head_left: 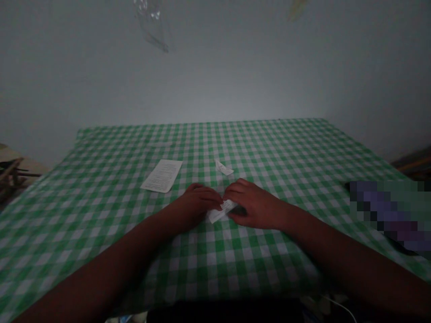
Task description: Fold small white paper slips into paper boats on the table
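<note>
A small piece of printed paper (219, 215) lies on the checked tablecloth between my hands, its near corner showing. My left hand (198, 201) has its fingers bent over the left and upper part of it. From the other side my right hand (256, 204) grips the paper's right edge, thumb below and fingers above. The fingertips of both hands nearly meet and hide part of the paper. Just beyond them rests a small creased scrap of paper (224, 168). Farther left lies a larger printed sheet (163, 176), flat and untouched.
A green and white checked tablecloth (269, 148) covers the table up to the grey wall (235, 67). On the right side lies a dark-edged flat object (390, 215), its surface blurred into blocks. Wooden pieces (10, 177) stand beyond the table's left edge.
</note>
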Demonstrator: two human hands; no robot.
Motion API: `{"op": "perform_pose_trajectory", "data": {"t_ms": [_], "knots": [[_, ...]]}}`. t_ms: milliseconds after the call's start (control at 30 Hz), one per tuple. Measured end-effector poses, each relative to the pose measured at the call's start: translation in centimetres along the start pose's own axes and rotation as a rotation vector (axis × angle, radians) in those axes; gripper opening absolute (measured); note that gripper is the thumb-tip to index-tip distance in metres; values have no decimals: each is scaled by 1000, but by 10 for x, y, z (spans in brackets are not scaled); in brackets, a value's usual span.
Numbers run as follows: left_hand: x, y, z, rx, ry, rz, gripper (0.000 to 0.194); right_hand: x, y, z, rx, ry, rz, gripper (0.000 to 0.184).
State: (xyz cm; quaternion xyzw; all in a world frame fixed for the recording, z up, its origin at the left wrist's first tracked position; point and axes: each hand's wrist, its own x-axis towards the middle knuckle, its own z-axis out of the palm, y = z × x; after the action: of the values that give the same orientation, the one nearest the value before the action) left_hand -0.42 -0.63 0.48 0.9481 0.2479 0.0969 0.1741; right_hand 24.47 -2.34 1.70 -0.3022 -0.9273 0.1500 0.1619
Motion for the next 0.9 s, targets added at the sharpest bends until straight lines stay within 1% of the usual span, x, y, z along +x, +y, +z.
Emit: {"op": "perform_pose_trajectory", "data": {"t_ms": [200, 367, 467, 567, 633, 800, 900], "knots": [[0, 4, -2, -48, 1, -12, 48, 0, 9, 5, 12, -19, 21, 26], [-1, 9, -3, -83, 34, -25, 34, 2, 9, 7, -2, -4, 25, 19], [-2, 9, 0, -63, 49, -43, 41, 2, 7, 8, -35, -3, 26, 18], [-2, 9, 3, -51, 62, -62, 41, 2, 5, 9, -62, -1, 24, 19], [-2, 9, 4, -52, 72, -61, 37, 2, 3, 9, -73, 1, 26, 20], [-1, 16, 1, -38, 93, -49, 16, 2, 1, 8, -103, -3, 23, 22], [2, 22, -2, -61, 112, -30, 14, 3, 1, 9, -97, 7, 15, 23]]}}
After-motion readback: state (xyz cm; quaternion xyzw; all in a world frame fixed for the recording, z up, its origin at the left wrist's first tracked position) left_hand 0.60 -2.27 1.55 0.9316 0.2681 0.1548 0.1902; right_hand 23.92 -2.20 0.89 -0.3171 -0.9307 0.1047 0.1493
